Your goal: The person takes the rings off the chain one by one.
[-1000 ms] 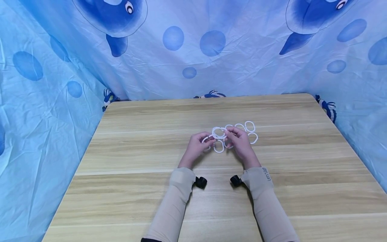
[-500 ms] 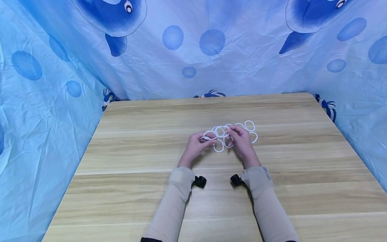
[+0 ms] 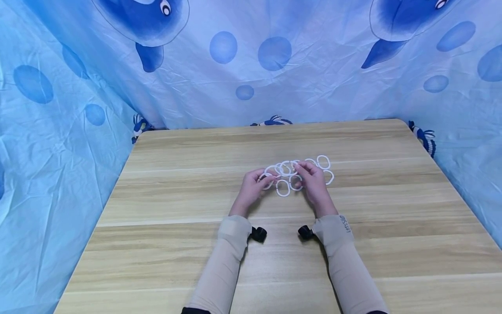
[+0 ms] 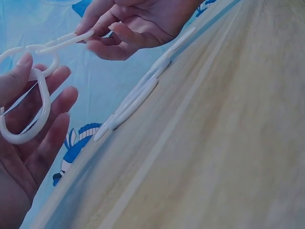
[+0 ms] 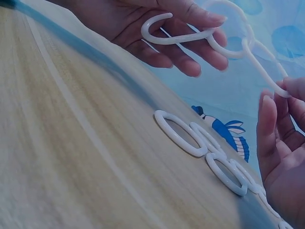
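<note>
My left hand pinches a white plastic C-shaped ring between thumb and fingers, at the left end of a short chain. This ring hooks onto the neighbouring ring of the chain and hangs toward the palm in the left wrist view. At the other end, my right hand pinches another white ring with thumb and index fingertips. The chain stretches between both hands, above the table. More white rings lie flat on the wood below and behind the hands, some partly hidden by the right hand.
The wooden table ends at a far edge against a blue curtain printed with sea animals and bubbles. Small black cameras sit at the inner side of both wrists, over the tabletop.
The ring in the left fingers swings up and then down again, while the left hand turns slightly. The right hand stays nearly in place and keeps its hold on the chain.
</note>
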`<action>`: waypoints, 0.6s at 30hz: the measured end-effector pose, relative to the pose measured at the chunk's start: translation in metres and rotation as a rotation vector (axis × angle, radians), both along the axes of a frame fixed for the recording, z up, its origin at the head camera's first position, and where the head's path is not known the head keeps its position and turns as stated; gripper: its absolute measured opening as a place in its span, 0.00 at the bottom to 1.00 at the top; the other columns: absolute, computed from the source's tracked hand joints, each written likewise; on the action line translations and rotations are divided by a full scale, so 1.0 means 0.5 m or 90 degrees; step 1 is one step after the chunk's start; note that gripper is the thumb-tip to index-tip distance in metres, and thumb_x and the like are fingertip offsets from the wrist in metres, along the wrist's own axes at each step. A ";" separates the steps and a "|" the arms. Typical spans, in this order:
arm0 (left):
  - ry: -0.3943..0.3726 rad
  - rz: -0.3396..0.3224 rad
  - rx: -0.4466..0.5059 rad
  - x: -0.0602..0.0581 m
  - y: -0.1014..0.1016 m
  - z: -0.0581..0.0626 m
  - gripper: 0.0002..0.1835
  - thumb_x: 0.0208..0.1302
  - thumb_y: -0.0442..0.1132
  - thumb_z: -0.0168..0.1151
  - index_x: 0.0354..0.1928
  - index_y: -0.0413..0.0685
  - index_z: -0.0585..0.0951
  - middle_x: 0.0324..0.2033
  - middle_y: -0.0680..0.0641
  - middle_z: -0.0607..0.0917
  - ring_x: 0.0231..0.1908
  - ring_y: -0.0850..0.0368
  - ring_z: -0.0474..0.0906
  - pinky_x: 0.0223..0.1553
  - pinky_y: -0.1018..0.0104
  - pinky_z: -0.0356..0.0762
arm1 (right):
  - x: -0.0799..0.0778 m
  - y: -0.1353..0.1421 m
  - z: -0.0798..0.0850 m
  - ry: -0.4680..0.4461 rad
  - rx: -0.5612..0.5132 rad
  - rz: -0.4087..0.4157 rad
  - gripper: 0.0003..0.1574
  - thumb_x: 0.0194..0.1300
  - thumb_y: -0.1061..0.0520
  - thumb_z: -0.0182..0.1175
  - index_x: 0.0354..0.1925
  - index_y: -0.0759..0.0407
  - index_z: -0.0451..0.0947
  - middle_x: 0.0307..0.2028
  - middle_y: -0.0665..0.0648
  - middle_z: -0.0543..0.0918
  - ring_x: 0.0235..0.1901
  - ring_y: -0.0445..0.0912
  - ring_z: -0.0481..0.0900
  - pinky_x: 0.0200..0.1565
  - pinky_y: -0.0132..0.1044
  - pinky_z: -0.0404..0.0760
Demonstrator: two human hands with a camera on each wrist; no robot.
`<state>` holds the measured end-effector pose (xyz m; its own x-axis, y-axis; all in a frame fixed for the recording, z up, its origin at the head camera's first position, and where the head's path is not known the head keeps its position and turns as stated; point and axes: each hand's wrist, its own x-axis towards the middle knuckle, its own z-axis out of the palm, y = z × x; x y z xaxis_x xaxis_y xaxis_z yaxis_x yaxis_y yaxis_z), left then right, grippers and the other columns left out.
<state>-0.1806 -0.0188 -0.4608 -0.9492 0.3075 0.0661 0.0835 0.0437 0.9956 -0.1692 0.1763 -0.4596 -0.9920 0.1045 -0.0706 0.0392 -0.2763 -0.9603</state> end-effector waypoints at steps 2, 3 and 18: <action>0.000 0.001 -0.001 -0.001 -0.001 -0.001 0.10 0.64 0.34 0.62 0.44 0.33 0.83 0.37 0.33 0.85 0.32 0.60 0.79 0.36 0.76 0.80 | -0.001 -0.001 0.000 0.005 -0.004 0.001 0.08 0.69 0.62 0.56 0.33 0.52 0.77 0.29 0.48 0.81 0.26 0.39 0.77 0.19 0.26 0.78; 0.001 0.001 -0.001 -0.001 -0.002 -0.002 0.11 0.65 0.34 0.61 0.44 0.33 0.83 0.37 0.33 0.85 0.32 0.60 0.80 0.36 0.76 0.80 | -0.001 -0.001 0.000 0.008 -0.006 0.002 0.08 0.69 0.62 0.56 0.33 0.52 0.76 0.29 0.47 0.81 0.26 0.39 0.78 0.19 0.26 0.79; 0.008 0.005 0.021 -0.005 -0.002 0.000 0.13 0.69 0.33 0.56 0.45 0.25 0.80 0.42 0.29 0.84 0.45 0.28 0.79 0.39 0.73 0.84 | 0.002 -0.002 -0.001 0.021 0.005 0.000 0.07 0.70 0.62 0.55 0.35 0.51 0.77 0.29 0.50 0.80 0.27 0.39 0.77 0.18 0.26 0.79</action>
